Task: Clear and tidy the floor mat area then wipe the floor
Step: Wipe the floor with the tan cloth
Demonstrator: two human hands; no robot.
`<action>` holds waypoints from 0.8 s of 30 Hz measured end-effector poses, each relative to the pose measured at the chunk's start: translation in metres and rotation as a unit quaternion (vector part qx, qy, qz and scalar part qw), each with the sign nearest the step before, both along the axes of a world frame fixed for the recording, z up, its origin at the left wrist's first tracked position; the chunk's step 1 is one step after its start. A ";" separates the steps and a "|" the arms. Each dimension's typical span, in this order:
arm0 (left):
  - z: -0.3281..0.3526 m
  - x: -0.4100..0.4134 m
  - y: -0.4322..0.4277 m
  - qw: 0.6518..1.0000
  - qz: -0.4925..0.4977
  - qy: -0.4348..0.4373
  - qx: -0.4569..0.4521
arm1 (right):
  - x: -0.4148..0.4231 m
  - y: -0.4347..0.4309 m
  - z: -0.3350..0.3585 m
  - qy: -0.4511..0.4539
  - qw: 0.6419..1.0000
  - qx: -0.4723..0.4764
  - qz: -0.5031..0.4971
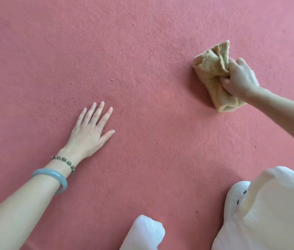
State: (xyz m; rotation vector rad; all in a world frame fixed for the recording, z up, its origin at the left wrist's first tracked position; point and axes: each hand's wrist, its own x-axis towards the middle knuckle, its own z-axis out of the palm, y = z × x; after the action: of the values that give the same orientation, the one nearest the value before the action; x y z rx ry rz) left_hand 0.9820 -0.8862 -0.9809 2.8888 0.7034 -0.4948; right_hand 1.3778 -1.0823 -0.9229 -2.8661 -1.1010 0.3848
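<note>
One cloth in rt hand (left hand flat).

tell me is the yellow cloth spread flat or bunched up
Bunched up: the cloth is crumpled into folds, gathered in the right hand on the red floor.

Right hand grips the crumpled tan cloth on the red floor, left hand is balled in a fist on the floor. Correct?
No fist: the head view shows the left hand flat on the rough red floor, fingers straight and spread. The right hand does grip the crumpled tan terry cloth on that floor.
</note>
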 end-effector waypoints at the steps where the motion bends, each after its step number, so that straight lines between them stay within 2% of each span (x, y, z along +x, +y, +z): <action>1: 0.004 0.002 -0.001 1.000 0.007 0.010 0.000 | -0.002 0.003 0.002 0.003 1.000 -0.011 -0.005; 3: 0.018 0.010 -0.004 0.998 0.029 0.055 -0.019 | -0.013 0.014 0.012 0.033 0.999 -0.039 0.013; 6: 0.062 0.027 -0.014 0.988 0.081 0.109 -0.070 | -0.035 0.029 0.042 0.156 0.987 -0.034 -0.002; 8: 0.107 0.042 -0.026 0.975 0.135 0.106 -0.140 | -0.050 0.034 0.074 0.239 0.971 -0.002 -0.016; 12: 0.217 0.077 -0.047 0.925 0.251 -0.034 -0.283 | -0.084 0.041 0.169 0.388 0.915 0.083 -0.072; 17: 0.383 0.119 -0.069 0.819 0.374 -0.232 -0.366 | -0.102 0.041 0.310 0.492 0.846 0.165 -0.121; 20: 0.483 0.135 -0.077 0.790 0.391 -0.258 -0.396 | -0.102 0.043 0.408 0.543 0.799 0.216 -0.141; 22: 0.545 0.141 -0.083 0.759 0.396 -0.265 -0.444 | -0.098 0.042 0.474 0.577 0.772 0.227 -0.141; 24: 0.609 0.148 -0.089 0.743 0.385 -0.270 -0.475 | -0.093 0.039 0.539 0.606 0.751 0.229 -0.125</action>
State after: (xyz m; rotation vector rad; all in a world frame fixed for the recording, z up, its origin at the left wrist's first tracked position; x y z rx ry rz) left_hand 1.1301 -0.9755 -0.3723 1.4566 1.0228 0.1161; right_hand 1.2849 -1.0434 -0.3835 -1.6213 -0.4065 1.4030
